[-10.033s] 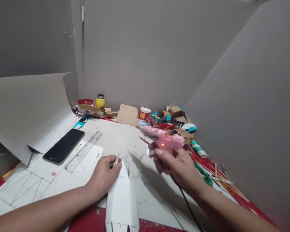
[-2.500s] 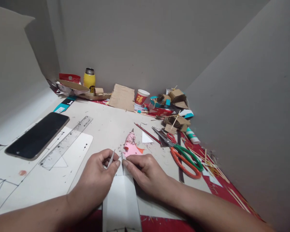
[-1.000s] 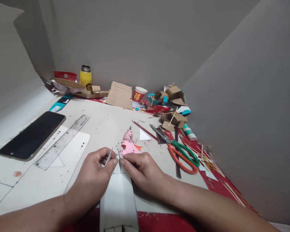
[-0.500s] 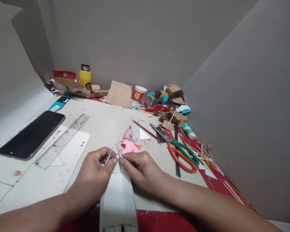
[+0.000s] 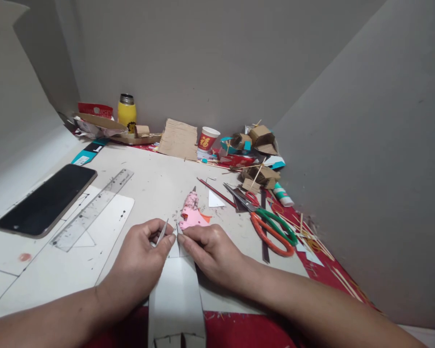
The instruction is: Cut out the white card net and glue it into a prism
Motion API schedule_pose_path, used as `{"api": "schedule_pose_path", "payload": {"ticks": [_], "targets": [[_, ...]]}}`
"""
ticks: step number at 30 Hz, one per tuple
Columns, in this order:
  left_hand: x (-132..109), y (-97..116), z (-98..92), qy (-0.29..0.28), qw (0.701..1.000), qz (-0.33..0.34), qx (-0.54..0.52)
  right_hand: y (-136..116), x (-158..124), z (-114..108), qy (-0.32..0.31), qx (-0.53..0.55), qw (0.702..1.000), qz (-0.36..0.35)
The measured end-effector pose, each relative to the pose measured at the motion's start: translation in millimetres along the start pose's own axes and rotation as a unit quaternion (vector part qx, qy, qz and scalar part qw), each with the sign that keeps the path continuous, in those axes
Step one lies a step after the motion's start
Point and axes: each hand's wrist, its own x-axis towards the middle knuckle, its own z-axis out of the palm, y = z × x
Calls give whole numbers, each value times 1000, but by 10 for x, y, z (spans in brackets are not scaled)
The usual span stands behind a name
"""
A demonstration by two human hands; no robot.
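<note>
A long white card piece [image 5: 177, 295] lies in front of me, its narrow far end folded to a point. My left hand [image 5: 143, 253] pinches the left side of that tip, and a thin pointed grey blade or flap sticks up by its fingers. On the right side of the tip, my right hand [image 5: 210, 251] closes thumb and forefinger on the card. The fingertips of both hands nearly meet. Just beyond them lies a pink glue gun [image 5: 191, 210], nozzle pointing away.
To the left are a phone [image 5: 47, 200] and a clear ruler [image 5: 94, 208]. Scissors [image 5: 271, 232] with orange and green handles lie at right, near a pencil [image 5: 216, 192]. Along the back stand a yellow bottle [image 5: 126, 113], a paper cup [image 5: 208, 139] and cardboard pieces [image 5: 178, 138].
The whole view has shifted very slightly. Both hands keep their pinch on the card tip.
</note>
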Motion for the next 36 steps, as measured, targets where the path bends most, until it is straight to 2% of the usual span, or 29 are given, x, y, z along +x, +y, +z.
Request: {"api": "schedule_pose_path", "payload": {"ticks": [26, 36], "targets": [[2, -3, -7, 25, 1000, -15, 3, -5, 10, -21, -17, 13, 1000, 5], [17, -27, -11, 26, 999, 3, 25, -25, 16, -45, -26, 13, 1000, -2]]}}
